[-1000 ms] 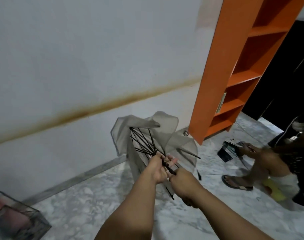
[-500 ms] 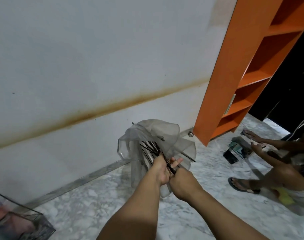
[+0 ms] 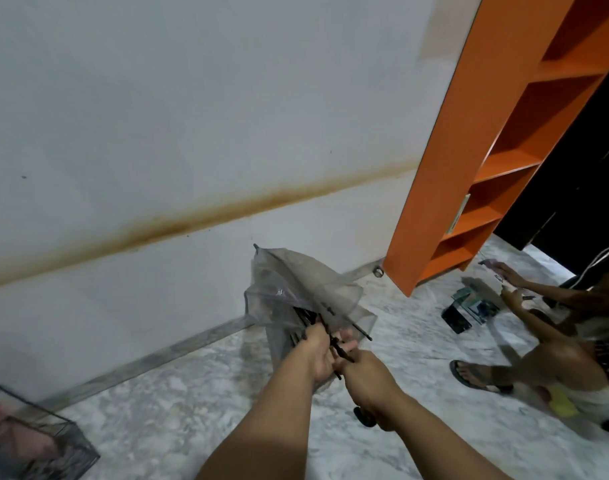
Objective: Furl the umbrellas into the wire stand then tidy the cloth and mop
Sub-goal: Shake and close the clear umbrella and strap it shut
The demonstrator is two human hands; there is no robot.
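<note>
I hold a clear grey umbrella (image 3: 297,289) in front of me, its tip pointing up and away toward the wall. Its canopy is mostly collapsed around the black ribs. My left hand (image 3: 322,351) grips the bunched ribs and plastic near the shaft. My right hand (image 3: 368,386) grips the black handle, whose end pokes out below my fist. A black wire stand (image 3: 36,441) sits on the floor at the lower left, with something pink inside it.
A white wall with a brown stain line runs behind. An orange shelf unit (image 3: 476,161) stands at the right. A person (image 3: 555,341) squats on the marble floor at the right, beside small items (image 3: 469,308) lying there.
The umbrella canopy has folded in from half open to nearly collapsed, and its ribs have drawn together. Both hands stayed on it. The person at right has shifted.
</note>
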